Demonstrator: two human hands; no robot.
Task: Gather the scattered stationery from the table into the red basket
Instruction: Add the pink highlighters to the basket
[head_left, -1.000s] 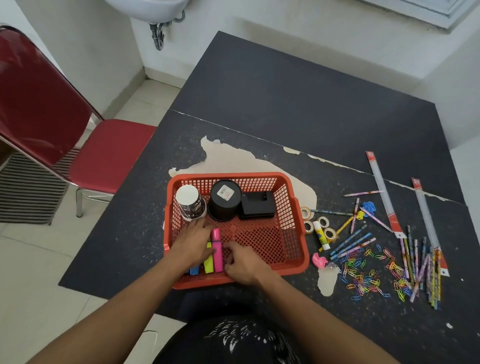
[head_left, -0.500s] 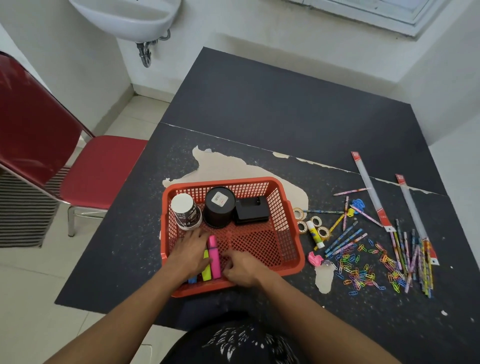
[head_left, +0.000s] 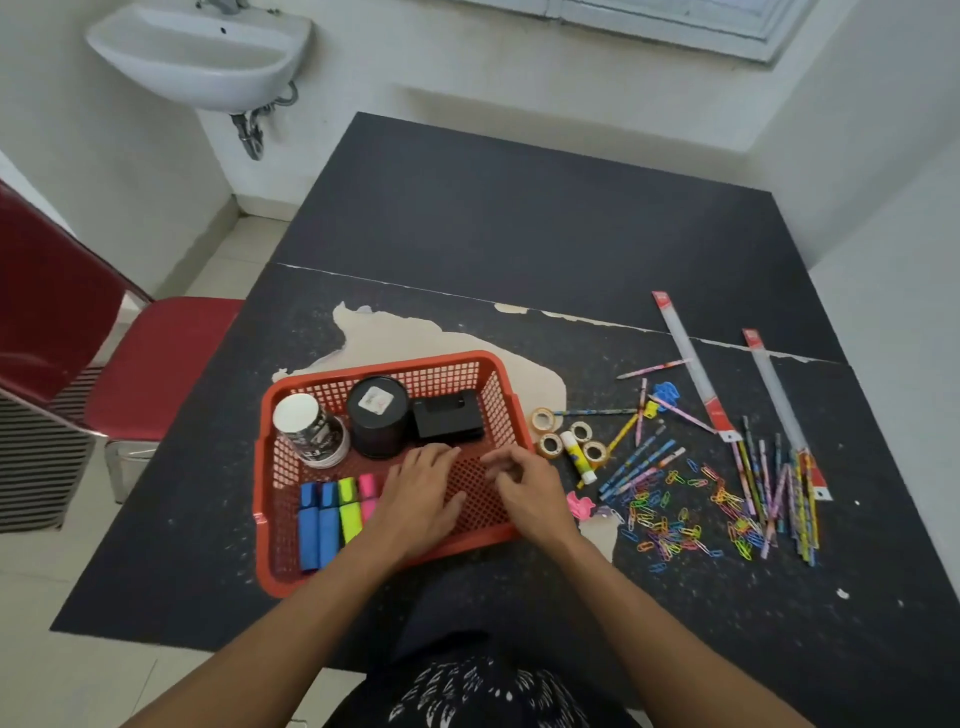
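Note:
The red basket (head_left: 498, 379) sits on the dark table (head_left: 519, 218). Inside lie two blue highlighters (head_left: 317, 525), a yellow one (head_left: 349, 512) and a pink one (head_left: 367, 493), a white-topped cup (head_left: 311, 431), a black round tub (head_left: 378, 423) and a black box (head_left: 449, 421). My left hand (head_left: 421, 499) hovers flat over the basket floor, partly covering the pink highlighter. My right hand (head_left: 524, 488) is over the basket's right side with fingers loosely curled, holding nothing. Right of the basket lie tape rolls (head_left: 550, 444), a glue stick (head_left: 577, 457), pencils (head_left: 639, 462), paper clips (head_left: 670, 514) and two rulers (head_left: 696, 364).
A red chair (head_left: 130, 358) stands left of the table. A white sink (head_left: 202, 52) hangs on the far wall. The table's surface is peeled (head_left: 395, 338) behind the basket. A pink clip (head_left: 579, 504) lies by the basket's right corner.
Both hands have let go of the highlighters and moved right within the basket. All the highlighters now lie side by side at the basket's left front.

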